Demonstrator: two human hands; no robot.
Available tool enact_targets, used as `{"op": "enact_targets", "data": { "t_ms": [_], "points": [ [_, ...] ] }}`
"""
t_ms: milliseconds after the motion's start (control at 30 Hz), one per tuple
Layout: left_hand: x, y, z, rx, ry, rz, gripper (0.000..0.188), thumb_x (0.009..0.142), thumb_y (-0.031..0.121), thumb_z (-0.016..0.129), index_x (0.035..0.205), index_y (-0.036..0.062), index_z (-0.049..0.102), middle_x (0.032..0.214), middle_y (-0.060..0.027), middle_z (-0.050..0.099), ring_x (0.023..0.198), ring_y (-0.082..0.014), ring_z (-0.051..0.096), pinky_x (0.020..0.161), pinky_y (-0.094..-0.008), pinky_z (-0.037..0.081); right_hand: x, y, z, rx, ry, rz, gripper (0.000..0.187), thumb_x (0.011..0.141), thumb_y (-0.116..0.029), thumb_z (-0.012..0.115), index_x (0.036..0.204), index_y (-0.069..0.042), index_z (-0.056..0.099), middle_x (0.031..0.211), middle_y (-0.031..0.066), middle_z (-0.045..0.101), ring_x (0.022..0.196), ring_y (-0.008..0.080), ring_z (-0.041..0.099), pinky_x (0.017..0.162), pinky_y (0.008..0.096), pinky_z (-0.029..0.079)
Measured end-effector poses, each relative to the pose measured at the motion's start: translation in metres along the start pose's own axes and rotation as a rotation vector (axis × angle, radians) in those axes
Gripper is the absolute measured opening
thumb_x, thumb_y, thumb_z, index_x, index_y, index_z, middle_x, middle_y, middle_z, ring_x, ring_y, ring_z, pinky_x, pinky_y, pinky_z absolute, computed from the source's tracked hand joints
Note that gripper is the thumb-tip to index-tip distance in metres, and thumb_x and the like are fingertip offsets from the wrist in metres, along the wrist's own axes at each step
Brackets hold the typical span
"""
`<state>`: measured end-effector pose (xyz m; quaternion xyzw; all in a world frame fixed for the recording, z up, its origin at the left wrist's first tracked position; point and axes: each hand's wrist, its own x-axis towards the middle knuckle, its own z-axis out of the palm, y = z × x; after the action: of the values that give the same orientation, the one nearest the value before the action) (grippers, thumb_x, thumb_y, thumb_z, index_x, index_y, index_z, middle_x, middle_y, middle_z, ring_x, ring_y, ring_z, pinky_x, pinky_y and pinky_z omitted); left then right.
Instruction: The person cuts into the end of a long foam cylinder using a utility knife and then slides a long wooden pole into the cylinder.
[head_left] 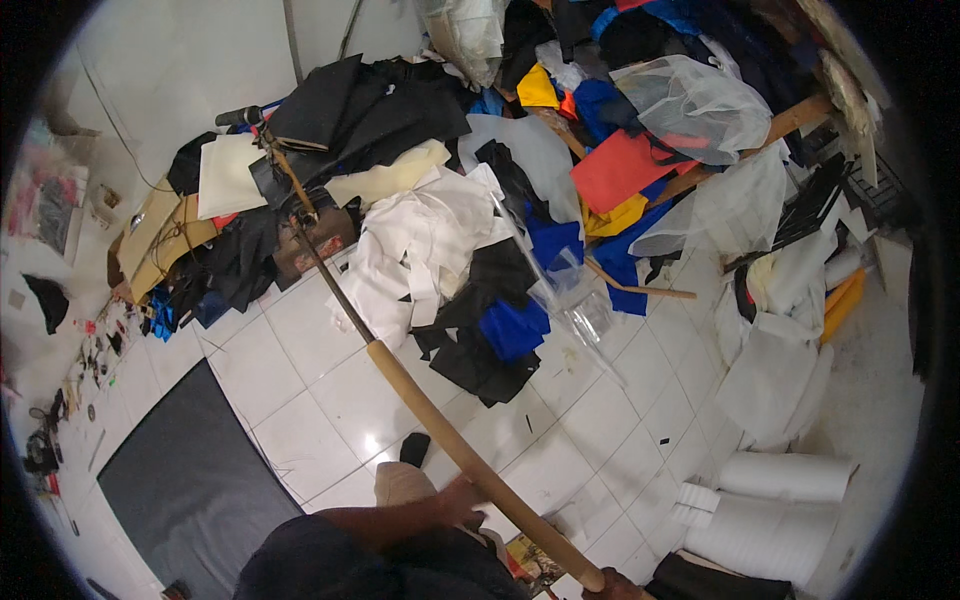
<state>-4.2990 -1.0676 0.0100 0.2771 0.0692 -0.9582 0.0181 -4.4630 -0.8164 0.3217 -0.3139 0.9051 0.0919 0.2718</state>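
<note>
A long brown cardboard tube (pixel 430 420) slants across the view, from the middle down to the lower right. A thin dark rod (pixel 335 290) runs on from its far end toward a stand-like metal piece at the upper left. At the tube's near end, by the lower edge, my right hand (pixel 615 586) is closed on it; the picture's edge cuts off part of that hand. My left hand (pixel 462 500) is beside the tube's lower half, with the forearm across my body. Its fingers are smeared, and whether they touch the tube is unclear.
Heaped cloth offcuts (pixel 430 230) in white, black, blue and red spread over the far floor. A dark grey sheet (pixel 190 470) lies on the tiles at left. White rolls (pixel 770 520) lie at lower right. Thin wooden strips (pixel 640 291) stick out of the heap.
</note>
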Motion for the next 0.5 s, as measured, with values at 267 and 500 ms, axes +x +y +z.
{"op": "enact_targets", "data": {
  "t_ms": [267, 500],
  "points": [
    [0.034, 0.282, 0.000, 0.096, 0.661, 0.564, 0.055, 0.083, 0.058, 0.061, 0.102, 0.0075, 0.051, 0.085, -0.0105, 0.055, 0.070, -0.0231, 0.058, 0.060, -0.0366, 0.050, -0.079, 0.047, -0.043, -0.164, 0.286, 0.052, 0.038, 0.068, -0.026, 0.081, 0.098, -0.009, 0.067, 0.081, 0.0112, 0.066, 0.073, 0.0297, 0.063, 0.065, 0.0420, 0.051],
    [0.028, 0.234, 0.004, 0.031, 0.687, 0.589, 0.045, 0.089, 0.049, 0.058, 0.065, 0.0148, 0.039, 0.050, 0.0005, 0.034, 0.042, -0.0149, 0.038, 0.040, -0.0297, 0.034, -0.131, 0.104, -0.010, -0.217, 0.284, 0.213, 0.047, 0.069, -0.018, 0.078, 0.112, -0.009, 0.061, 0.101, 0.0136, 0.064, 0.092, 0.0344, 0.061, 0.082, 0.0464, 0.048]
  ]
}}
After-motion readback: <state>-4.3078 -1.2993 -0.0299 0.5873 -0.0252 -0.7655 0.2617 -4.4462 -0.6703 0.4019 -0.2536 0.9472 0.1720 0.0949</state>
